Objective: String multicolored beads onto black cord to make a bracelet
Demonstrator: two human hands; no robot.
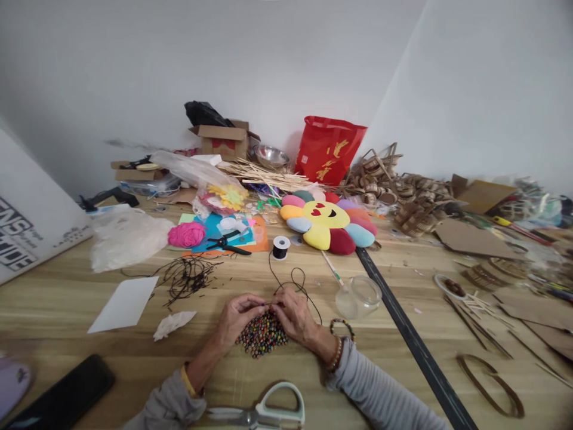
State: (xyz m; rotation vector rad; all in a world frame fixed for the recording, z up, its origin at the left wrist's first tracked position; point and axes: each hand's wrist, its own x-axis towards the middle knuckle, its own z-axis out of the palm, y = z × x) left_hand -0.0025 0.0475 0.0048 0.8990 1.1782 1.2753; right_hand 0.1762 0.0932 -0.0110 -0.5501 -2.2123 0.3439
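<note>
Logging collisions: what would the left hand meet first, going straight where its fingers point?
Probably the right hand; the left hand has its fingers pointing at it, almost touching, above the bead pile.

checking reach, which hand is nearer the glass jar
Right. The right hand sits just left of the glass jar; the left hand is farther left, across the bead pile.
</note>
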